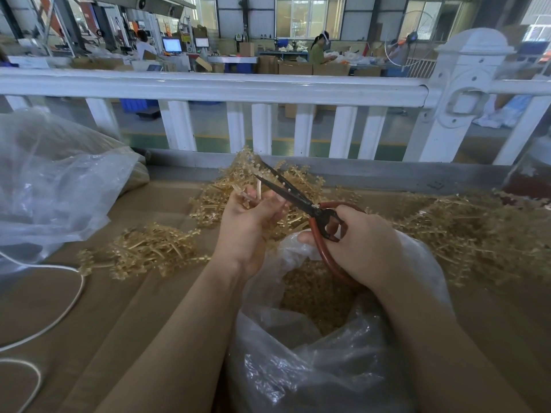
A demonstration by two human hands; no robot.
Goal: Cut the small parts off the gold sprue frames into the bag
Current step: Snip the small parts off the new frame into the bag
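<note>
The bag (298, 368) sits nearest on the surface (104, 323); sprue frames (149, 251) lie left, behind and right of it.

Both bare forearms reach forward from the bottom of the view, converging toward the middle. The left hand (249, 222) is raised with its wrist bent, back toward the camera, fingers curled and pinching the gold sprue frame (258, 186). The right hand (357, 236) sits slightly lower and to the right (knuckles up), fingers curled through the red handle loops of the scissors (301, 201), blades parted.
</note>
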